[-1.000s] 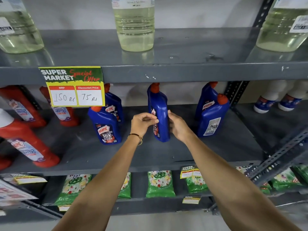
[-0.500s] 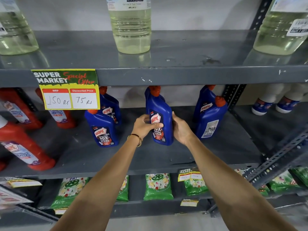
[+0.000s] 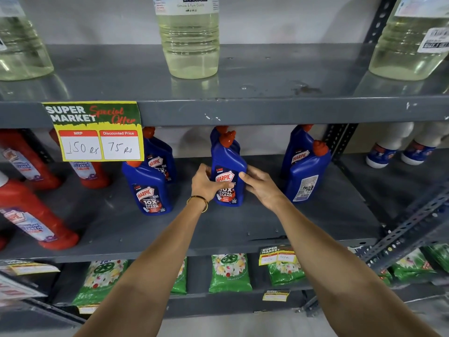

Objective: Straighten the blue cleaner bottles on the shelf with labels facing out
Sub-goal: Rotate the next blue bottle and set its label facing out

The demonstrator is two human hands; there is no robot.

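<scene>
Gripping blue bottle (image 3: 227,164), hands (image 3: 206,184) hiding label (partly).

Red cleaner bottles (image 3: 36,222) stand left, bleach bottles (image 3: 188,37) above, green pouches (image 3: 229,272) below, beside a price sign (image 3: 97,132).

Pretty even, bright lighting from above is seen, with soft reflections thrown on the grey top shelf (image 3: 267,69) under the bleach bottles (image 3: 189,37), the edges are bent by wide-angle distortion, and the lower-left tags (image 3: 21,285) are blurred.
</scene>
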